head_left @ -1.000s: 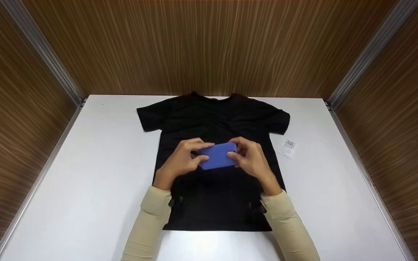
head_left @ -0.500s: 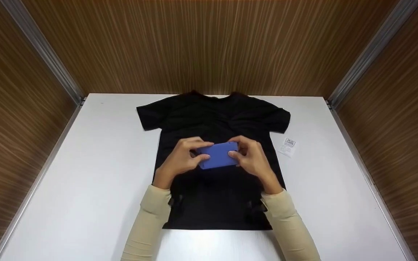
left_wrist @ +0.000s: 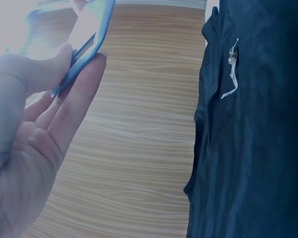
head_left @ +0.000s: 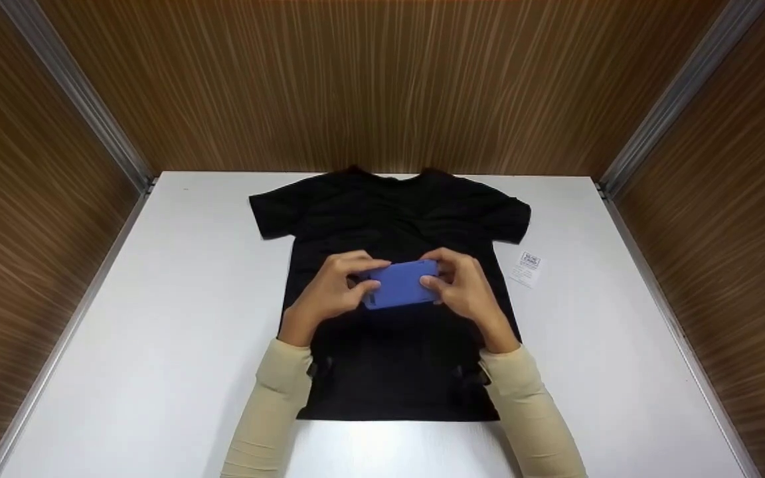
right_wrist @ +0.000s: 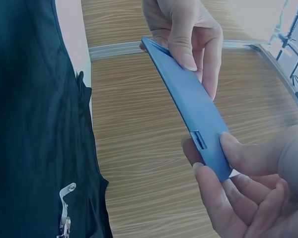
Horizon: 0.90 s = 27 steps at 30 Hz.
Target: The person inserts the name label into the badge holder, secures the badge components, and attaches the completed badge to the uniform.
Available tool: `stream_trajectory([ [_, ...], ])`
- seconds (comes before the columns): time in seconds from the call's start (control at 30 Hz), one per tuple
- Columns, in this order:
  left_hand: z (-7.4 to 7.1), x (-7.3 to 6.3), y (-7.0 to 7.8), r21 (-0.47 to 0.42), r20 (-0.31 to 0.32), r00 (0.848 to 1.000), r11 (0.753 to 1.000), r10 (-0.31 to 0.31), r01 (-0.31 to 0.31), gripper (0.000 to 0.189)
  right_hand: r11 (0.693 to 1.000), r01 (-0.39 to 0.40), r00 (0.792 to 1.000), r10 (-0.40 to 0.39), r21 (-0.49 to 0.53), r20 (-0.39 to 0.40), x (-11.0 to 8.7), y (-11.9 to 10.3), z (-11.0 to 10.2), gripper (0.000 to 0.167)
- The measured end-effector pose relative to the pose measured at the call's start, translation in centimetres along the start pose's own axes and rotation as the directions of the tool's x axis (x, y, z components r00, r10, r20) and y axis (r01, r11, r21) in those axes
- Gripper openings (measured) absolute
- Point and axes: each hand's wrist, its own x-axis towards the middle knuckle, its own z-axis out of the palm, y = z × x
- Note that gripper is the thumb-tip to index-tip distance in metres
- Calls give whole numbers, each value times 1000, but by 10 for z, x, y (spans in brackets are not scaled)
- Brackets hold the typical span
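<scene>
Held up over a black T-shirt (head_left: 399, 385) is a flat blue plastic card holder (head_left: 401, 285) with rounded corners. My left hand (head_left: 335, 287) pinches its left end between thumb and fingers. At the other end my right hand (head_left: 465, 289) grips it the same way, thumb on the near face. The right wrist view shows the card holder (right_wrist: 191, 96) tilted, with a small slot near the right hand's end. Its raised rim and opening show in the left wrist view, where part of the card holder (left_wrist: 105, 25) is washed out by glare.
The T-shirt lies spread on a white table (head_left: 170, 318), sleeves out and collar at the back edge. A white printed card (head_left: 526, 269) lies just right of it. Wood-grain panels (head_left: 382, 86) enclose the back and sides. A thin silvery piece (right_wrist: 65, 210) shows against the black cloth.
The card holder has shifted slightly to the right within the fingers, and a dark slot at its left end now shows beside my left thumb. Both hands stay almost in place.
</scene>
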Motion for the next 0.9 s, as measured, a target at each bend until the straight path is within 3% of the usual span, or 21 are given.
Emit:
stream_trajectory([
  [0.47, -3, -1, -2, -13, 8, 1000, 1000, -14, 14, 37, 998, -64, 997, 63, 27, 38, 1, -5, -3, 24],
  [0.9, -5, -1, 0, 11, 39, 998, 999, -49, 48, 35, 998, -64, 998, 63, -19, -13, 0, -1, -2, 27],
])
